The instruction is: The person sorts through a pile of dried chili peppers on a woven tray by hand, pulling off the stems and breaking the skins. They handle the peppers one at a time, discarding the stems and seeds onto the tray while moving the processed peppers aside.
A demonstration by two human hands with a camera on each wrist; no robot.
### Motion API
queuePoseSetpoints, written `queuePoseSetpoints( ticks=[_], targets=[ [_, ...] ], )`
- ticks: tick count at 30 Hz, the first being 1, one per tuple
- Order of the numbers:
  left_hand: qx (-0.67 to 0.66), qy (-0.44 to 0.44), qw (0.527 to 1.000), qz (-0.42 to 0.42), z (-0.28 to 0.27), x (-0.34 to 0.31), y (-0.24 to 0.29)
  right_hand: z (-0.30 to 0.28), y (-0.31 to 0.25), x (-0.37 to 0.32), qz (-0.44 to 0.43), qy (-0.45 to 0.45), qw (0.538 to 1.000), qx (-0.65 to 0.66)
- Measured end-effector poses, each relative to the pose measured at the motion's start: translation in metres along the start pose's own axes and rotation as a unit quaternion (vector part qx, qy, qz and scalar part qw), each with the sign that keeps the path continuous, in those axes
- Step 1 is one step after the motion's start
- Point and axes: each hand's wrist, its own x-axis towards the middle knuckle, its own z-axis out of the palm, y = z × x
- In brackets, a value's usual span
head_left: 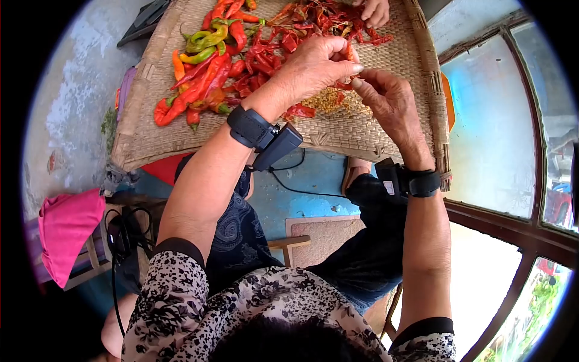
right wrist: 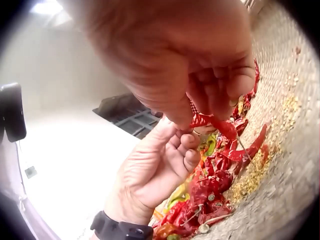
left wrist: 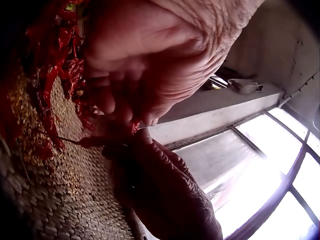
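Both hands meet over the woven tray, fingertips close together. My left hand pinches a red chili pepper between thumb and curled fingers. From the other side my right hand pinches the same pepper; its thumb and fingers hide part of it in the right wrist view. Dried red chilies lie in a heap beyond the left hand. Under the hands, yellow seeds are scattered on the weave.
Fresh red peppers and green peppers fill the tray's left part. Another person's hand reaches in at the far edge. Window panes stand on the right; a pink cloth hangs at left.
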Motion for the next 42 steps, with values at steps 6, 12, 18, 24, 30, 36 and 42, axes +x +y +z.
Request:
queuePoseSetpoints(
  ticks=[6, 12, 18, 24, 30, 36, 42],
  targets=[
    [0.004, 0.001, 1.0, -0.006, -0.001, 0.0, -0.005, -0.003, 0.001, 0.006, 0.079, -0.02, 0.993, 0.091],
    [0.435, -0.032, 0.9, 0.021, 0.002, -0.012, -0.023, -0.046, 0.02, -0.003, -0.009, 0.186, 0.976, 0.112],
    [0.527, -0.037, 0.848, 0.027, 0.004, -0.013, -0.039, -0.108, 0.041, -0.014, -0.067, 0.51, 0.856, -0.043],
    [0.508, -0.057, 0.859, -0.006, 0.002, -0.011, -0.029, -0.116, 0.08, -0.016, 0.087, 0.411, 0.848, -0.324],
    [0.372, 0.006, 0.922, 0.107, 0.012, -0.02, -0.011, -0.032, 0.005, -0.01, -0.097, 0.07, 0.977, -0.176],
    [0.346, -0.006, 0.932, 0.11, 0.005, -0.024, -0.006, -0.01, 0.004, -0.003, -0.048, -0.035, 0.986, -0.156],
    [0.357, -0.029, 0.932, 0.053, -0.073, -0.038, -0.008, -0.06, 0.037, 0.006, -0.008, 0.154, 0.987, -0.038]
  ],
)
